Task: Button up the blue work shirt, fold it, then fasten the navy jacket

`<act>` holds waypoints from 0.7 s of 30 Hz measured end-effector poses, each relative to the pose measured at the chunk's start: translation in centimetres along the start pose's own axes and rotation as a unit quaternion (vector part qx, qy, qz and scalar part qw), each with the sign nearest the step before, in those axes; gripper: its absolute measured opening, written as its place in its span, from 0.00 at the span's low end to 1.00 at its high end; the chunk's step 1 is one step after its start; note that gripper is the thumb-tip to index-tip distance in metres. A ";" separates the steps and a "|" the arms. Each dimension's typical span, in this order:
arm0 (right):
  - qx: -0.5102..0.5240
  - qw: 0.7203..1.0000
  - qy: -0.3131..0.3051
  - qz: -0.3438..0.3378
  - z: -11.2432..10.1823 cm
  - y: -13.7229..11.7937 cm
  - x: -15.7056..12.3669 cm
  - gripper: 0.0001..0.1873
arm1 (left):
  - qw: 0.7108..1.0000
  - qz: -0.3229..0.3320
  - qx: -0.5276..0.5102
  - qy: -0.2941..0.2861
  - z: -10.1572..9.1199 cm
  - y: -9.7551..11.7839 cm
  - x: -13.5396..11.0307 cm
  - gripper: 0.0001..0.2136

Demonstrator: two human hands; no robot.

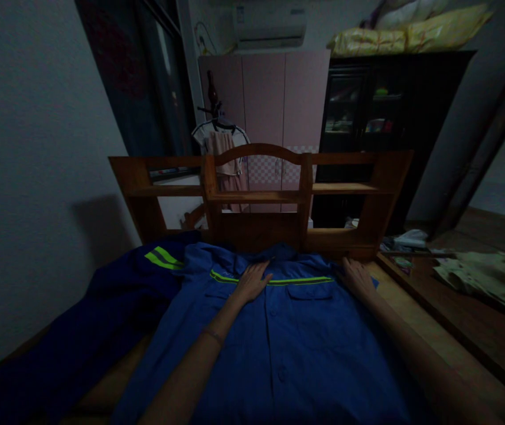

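Observation:
A blue work jacket with a yellow-green reflective stripe, buttons down the front and chest pockets lies spread front side up, its collar toward the wooden headboard. My left hand rests on its chest by the button placket, across the stripe, with fingers stretched out and the thumb apart. At the shoulder on the right side lies my right hand, palm down with fingers extended. Darker blue clothing with a reflective band is bunched to the left of the jacket.
Behind the jacket stands a wooden headboard with shelves. Pale clothing lies at the right. Further back are a pink wardrobe, a dark cabinet and a stand with hanging clothes. A wall borders the left.

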State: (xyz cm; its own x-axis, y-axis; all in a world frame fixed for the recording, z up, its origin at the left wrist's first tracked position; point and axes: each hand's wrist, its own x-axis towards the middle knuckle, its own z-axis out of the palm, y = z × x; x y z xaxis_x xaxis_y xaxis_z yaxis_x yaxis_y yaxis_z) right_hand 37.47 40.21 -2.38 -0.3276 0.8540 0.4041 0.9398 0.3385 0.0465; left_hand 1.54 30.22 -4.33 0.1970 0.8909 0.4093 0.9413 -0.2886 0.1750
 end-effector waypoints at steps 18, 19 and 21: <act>-0.065 0.994 -0.063 -0.054 -5.8 1.7 2.2 0.21 | 0.886 -0.412 -0.201 0.072 -17.0 -15.2 -6.0 0.34; -0.068 0.994 -0.060 -0.055 -6.0 1.7 2.4 0.21 | 0.889 -0.395 -0.224 0.053 -17.0 -15.3 -6.3 0.32; -0.077 0.995 -0.048 -0.052 -6.7 1.8 2.6 0.20 | 0.896 -0.365 -0.249 0.036 -17.2 -15.5 -6.5 0.30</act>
State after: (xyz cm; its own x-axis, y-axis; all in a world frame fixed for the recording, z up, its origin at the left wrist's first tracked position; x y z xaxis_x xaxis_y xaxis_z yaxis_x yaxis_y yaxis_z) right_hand 38.95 40.38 4.88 -0.4241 0.8541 0.3011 0.9020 0.3687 0.2247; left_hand -19.02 22.92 5.69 -0.4561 0.8866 0.0768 0.5694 0.2243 0.7909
